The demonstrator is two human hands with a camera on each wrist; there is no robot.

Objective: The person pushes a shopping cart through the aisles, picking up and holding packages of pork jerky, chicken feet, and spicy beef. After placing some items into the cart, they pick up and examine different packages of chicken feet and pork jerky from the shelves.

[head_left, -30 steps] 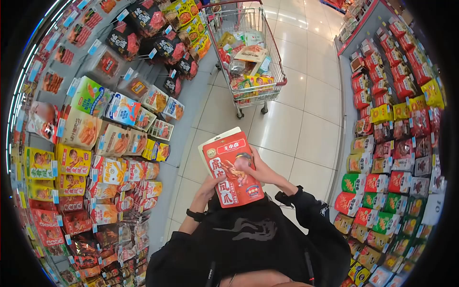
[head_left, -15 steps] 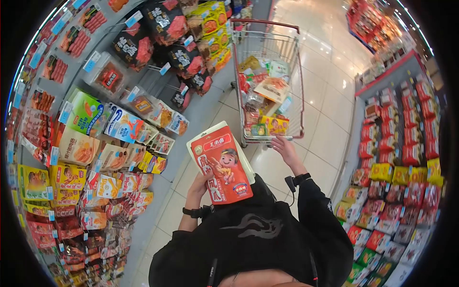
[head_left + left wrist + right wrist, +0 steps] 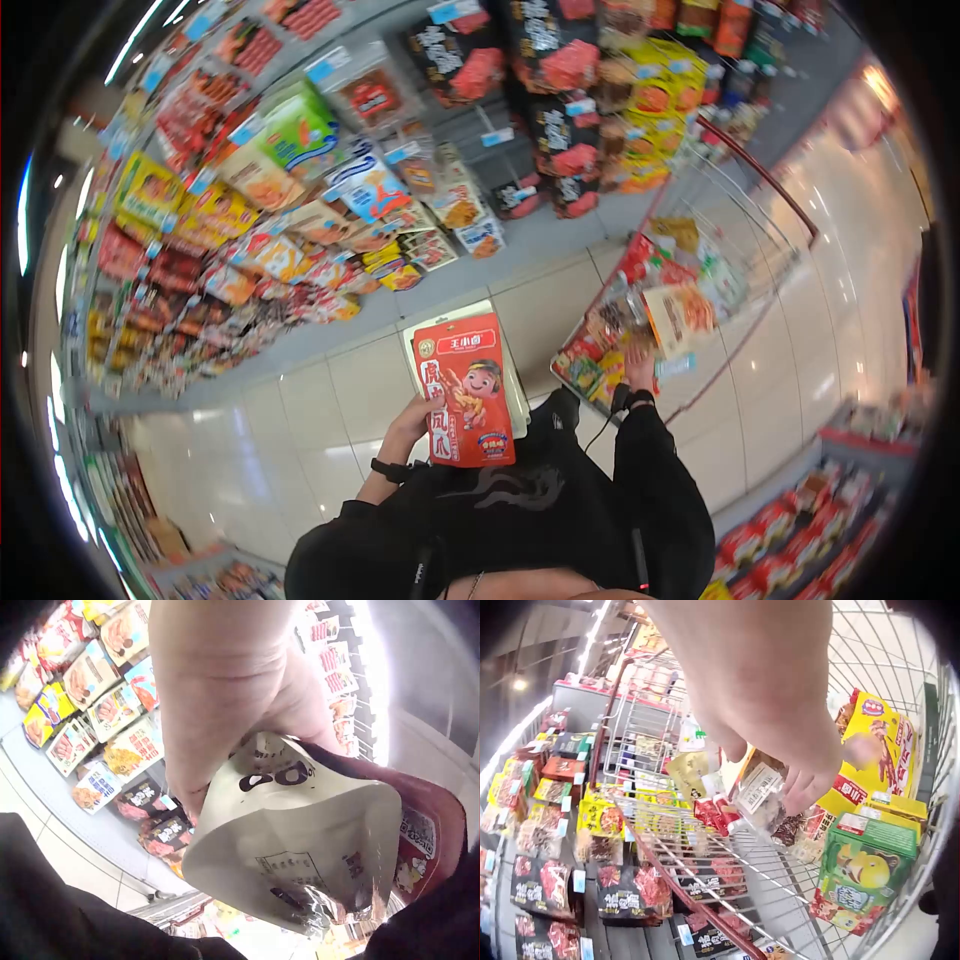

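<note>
My left hand [image 3: 412,416] holds a red snack bag [image 3: 480,425] and a cream-coloured bag [image 3: 247,832] together by the side, in front of my body. The cream bag lies behind the red one, its edge showing past it. In the left wrist view the fingers are partly hidden by the bags. My right hand [image 3: 637,360] reaches down into the shopping cart [image 3: 757,160], over the packages. Under its fingers, in the right wrist view, is a clear plastic pack with a white label [image 3: 760,781]. A yellow bag [image 3: 877,742] and a green box [image 3: 866,862] lie beside it.
Shelves of hanging packs, such as black meat packs [image 3: 555,50] and a green bag [image 3: 300,130], run along the far side. More red packs [image 3: 790,535] stand at the lower right. Tiled floor [image 3: 310,420] lies between. A beige bag [image 3: 680,318] tops the cart's load.
My right hand has left the red bag and moved right into the cart. The left hand still holds both bags. The view has turned, with the cart now to the right.
</note>
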